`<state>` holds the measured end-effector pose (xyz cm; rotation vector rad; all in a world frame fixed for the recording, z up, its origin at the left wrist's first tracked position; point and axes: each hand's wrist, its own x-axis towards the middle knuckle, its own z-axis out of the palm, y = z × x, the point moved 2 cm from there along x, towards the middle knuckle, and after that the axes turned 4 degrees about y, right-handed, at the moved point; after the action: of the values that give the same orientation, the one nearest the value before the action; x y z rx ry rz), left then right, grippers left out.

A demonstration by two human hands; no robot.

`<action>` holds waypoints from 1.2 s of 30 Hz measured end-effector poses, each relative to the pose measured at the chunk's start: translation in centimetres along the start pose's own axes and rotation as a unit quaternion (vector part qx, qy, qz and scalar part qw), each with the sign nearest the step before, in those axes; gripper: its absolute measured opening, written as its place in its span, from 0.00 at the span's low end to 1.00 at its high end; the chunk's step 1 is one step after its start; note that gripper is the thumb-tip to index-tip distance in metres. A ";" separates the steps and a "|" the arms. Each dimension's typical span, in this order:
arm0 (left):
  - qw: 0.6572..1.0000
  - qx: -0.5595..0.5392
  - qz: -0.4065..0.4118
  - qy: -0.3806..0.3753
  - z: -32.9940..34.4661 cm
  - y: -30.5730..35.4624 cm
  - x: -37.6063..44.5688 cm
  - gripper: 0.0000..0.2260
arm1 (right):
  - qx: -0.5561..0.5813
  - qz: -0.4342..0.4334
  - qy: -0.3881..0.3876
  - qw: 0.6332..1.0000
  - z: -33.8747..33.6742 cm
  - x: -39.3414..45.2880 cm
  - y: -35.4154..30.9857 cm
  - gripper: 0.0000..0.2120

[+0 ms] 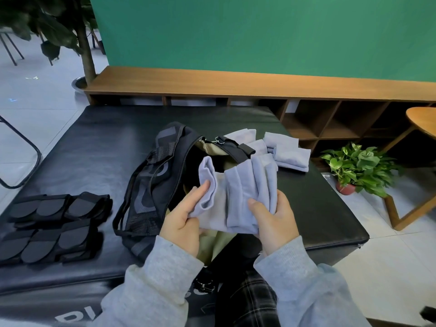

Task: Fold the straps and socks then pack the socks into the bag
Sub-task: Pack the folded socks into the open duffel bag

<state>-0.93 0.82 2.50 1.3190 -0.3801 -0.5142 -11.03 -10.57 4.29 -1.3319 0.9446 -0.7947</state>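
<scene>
A stack of folded pale blue-grey socks is held above the open mouth of a black bag with a tan lining. My left hand grips the stack's left end, thumb on top. The right end is gripped by my right hand, thumb pressed on the folds. More folded socks lie on the black mat behind the bag, to the right. Folded black straps lie in two rows at the mat's left.
A wooden bench with cubbies runs along the green wall behind the mat. A potted plant stands on the floor at the right beside a wooden table. A tree trunk stands at the back left.
</scene>
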 end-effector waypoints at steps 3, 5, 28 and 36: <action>1.000 0.027 -0.006 -0.005 -0.2 -0.6 0.2 0.30 | 0.007 -0.004 0.006 1.000 -0.1 0.1 -0.2 0.11; 0.999 0.031 -0.006 -0.022 -0.1 -0.5 0.2 0.22 | 0.007 -0.012 0.005 1.000 -0.3 0.0 -0.4 0.11; 0.822 0.520 0.050 -0.226 2.7 -4.9 1.8 0.33 | -0.138 0.026 0.024 0.990 -4.2 1.4 2.1 0.15; 0.796 0.537 0.083 -0.267 3.9 -6.5 1.8 0.25 | -0.148 0.019 0.025 0.988 -5.4 1.6 2.8 0.15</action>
<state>-2.47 -4.43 -3.10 2.1907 -1.4022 -0.5261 -15.38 -14.03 1.40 -1.5496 1.1583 -0.6783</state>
